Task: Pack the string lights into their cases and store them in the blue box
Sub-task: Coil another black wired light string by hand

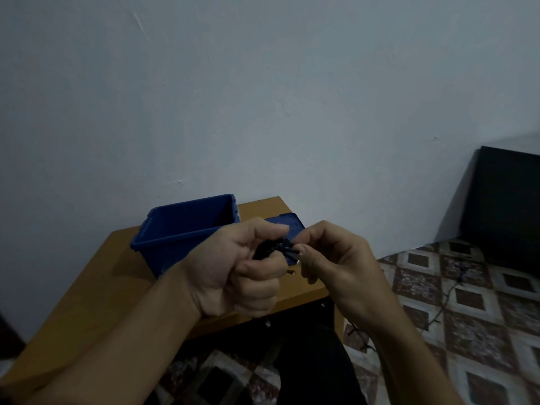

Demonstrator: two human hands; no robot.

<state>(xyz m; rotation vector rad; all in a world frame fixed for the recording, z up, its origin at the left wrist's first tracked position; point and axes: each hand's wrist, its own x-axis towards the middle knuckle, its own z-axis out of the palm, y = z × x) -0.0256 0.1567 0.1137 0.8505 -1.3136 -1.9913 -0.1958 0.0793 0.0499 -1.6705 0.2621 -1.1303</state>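
Note:
My left hand (233,267) grips a bundle of dark string lights (273,247), fingers curled round it, just in front of the blue box. My right hand (336,258) pinches the wire end of the same bundle between thumb and forefinger. The open blue box (163,244) stands on the wooden table (96,287), behind my left hand. Its flat blue lid (292,223) lies on the table to the box's right, partly hidden by my hands. A length of dark wire (447,296) trails over the tiled floor at the right. No case shows.
A pale wall rises behind the table. A black panel (508,206) leans at the far right on the patterned tile floor (479,346). The table's front edge runs diagonally under my forearms.

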